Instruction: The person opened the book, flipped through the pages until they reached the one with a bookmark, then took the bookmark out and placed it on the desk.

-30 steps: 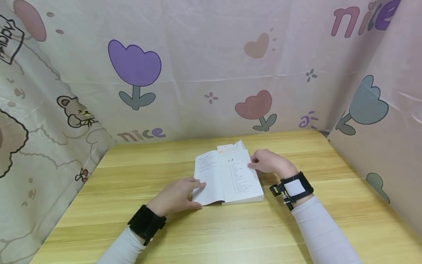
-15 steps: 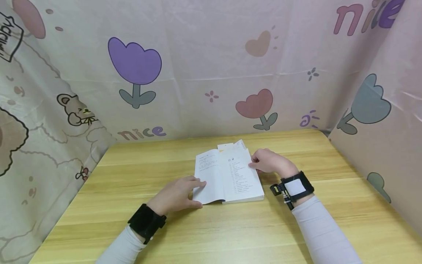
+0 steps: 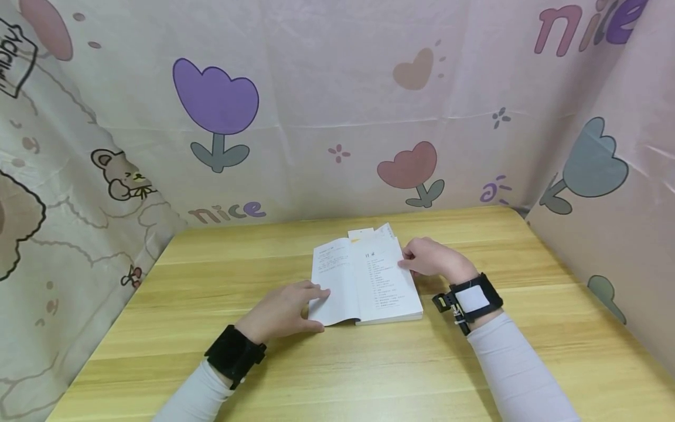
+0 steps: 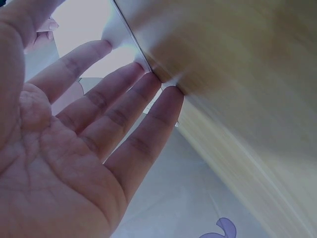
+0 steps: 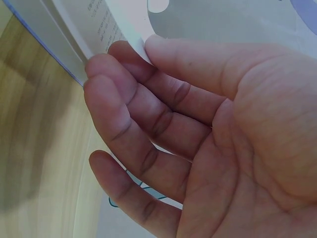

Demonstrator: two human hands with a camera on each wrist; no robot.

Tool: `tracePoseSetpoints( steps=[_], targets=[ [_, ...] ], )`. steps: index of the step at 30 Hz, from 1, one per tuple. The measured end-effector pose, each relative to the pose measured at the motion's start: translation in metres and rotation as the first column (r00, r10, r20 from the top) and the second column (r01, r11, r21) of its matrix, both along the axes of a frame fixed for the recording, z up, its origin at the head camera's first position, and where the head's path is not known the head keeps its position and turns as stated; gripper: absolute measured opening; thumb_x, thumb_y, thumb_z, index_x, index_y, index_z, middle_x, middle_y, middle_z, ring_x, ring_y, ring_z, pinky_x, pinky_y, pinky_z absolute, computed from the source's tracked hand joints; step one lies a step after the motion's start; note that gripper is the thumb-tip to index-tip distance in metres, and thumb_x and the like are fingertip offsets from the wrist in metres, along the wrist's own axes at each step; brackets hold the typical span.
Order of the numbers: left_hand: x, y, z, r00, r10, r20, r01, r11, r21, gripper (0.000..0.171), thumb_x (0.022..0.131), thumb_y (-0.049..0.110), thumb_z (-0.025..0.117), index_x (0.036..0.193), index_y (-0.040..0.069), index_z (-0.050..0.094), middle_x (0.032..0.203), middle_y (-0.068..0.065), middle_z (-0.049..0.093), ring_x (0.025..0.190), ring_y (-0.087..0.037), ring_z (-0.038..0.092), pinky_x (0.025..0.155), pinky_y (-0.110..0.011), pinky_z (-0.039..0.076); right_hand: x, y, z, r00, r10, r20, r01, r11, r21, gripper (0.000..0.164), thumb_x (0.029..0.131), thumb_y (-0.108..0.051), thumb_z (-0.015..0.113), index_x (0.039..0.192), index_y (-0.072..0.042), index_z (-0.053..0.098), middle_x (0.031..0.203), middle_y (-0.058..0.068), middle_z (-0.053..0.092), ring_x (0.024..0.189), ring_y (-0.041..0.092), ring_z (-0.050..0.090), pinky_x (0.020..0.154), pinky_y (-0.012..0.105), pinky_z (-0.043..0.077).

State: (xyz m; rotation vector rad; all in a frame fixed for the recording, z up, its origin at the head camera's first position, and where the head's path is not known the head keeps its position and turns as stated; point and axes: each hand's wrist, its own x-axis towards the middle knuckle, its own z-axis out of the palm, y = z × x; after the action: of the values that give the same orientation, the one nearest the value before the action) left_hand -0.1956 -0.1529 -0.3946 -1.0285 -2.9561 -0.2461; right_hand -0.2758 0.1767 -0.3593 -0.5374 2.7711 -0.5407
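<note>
An open book (image 3: 387, 293) lies on the wooden table, printed text on both its pages. My left hand (image 3: 282, 310) rests on the lower left page (image 3: 331, 293). Seen in the left wrist view, the left fingers (image 4: 141, 139) are nearly straight, their tips right at the book's edge. At the right edge of the book, my right hand (image 3: 432, 258) pinches a page (image 5: 130, 25) between thumb and index finger. That page curves up away from the others in the right wrist view, while the remaining right fingers (image 5: 133, 134) curl loosely below it.
A small white card (image 3: 361, 233) and a slanted slip of paper (image 3: 387, 230) stick out past the book's top edge. Behind the table (image 3: 237, 252) hangs a printed cloth (image 3: 295, 176), which continues down both sides. Both wrists carry black straps (image 3: 232, 354).
Both hands keep their places on the book, the right still pinching the page edge. The head view has shifted very slightly.
</note>
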Motion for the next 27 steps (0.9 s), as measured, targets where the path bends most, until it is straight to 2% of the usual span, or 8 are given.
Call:
tracePoseSetpoints(
  steps=[7,13,20,23,27],
  targets=[
    [0.001,0.0,0.0,1.0,0.003,0.007,-0.003,1.0,-0.005,0.073,0.075,0.054,0.073,0.135,0.016,0.059,0.127,-0.007,0.059,0.115,-0.023,0.054,0.093,-0.04,0.046,0.001,0.0,0.0,1.0,-0.012,0.028,0.012,1.0,-0.019,0.02,0.096,-0.019,0.059,0.081,-0.01,0.066,0.074,0.007,0.063,0.061,0.016,0.052,0.056,0.027,0.04],
    [0.001,0.0,0.002,1.0,0.008,0.017,-0.008,1.0,0.002,0.072,0.075,0.054,0.073,0.135,0.016,0.059,0.128,-0.006,0.058,0.116,-0.023,0.053,0.094,-0.04,0.045,0.001,0.001,0.003,1.0,-0.01,0.013,0.011,0.999,-0.038,0.019,0.097,-0.02,0.058,0.082,-0.009,0.065,0.074,0.007,0.063,0.061,0.016,0.052,0.056,0.027,0.04],
    [0.001,0.001,0.003,1.0,0.007,0.026,-0.007,1.0,0.0,0.072,0.077,0.055,0.072,0.136,0.016,0.058,0.129,-0.006,0.058,0.118,-0.023,0.052,0.095,-0.041,0.044,0.003,0.002,0.01,1.0,0.013,-0.006,-0.014,0.994,-0.105,0.026,0.103,-0.018,0.046,0.087,-0.006,0.063,0.072,0.012,0.06,0.057,0.014,0.049,0.053,0.026,0.039],
    [0.001,0.001,0.005,1.0,0.002,0.026,-0.002,1.0,0.005,0.07,0.08,0.056,0.068,0.135,0.015,0.058,0.128,-0.006,0.058,0.117,-0.023,0.053,0.095,-0.04,0.044,0.004,0.001,0.012,0.999,0.035,-0.032,-0.039,0.99,-0.134,0.029,0.104,-0.016,0.042,0.086,-0.004,0.06,0.066,0.009,0.056,0.053,0.013,0.047,0.053,0.026,0.038],
    [0.001,0.0,0.006,1.0,-0.004,0.028,0.003,1.0,0.015,0.06,0.087,0.051,0.063,0.134,0.015,0.059,0.127,-0.005,0.059,0.116,-0.021,0.053,0.095,-0.039,0.044,0.003,0.001,0.014,0.995,0.066,-0.07,-0.076,0.986,-0.152,0.03,0.105,-0.014,0.04,0.081,-0.004,0.056,0.06,0.001,0.051,0.051,0.011,0.045,0.052,0.025,0.038]
  ],
)
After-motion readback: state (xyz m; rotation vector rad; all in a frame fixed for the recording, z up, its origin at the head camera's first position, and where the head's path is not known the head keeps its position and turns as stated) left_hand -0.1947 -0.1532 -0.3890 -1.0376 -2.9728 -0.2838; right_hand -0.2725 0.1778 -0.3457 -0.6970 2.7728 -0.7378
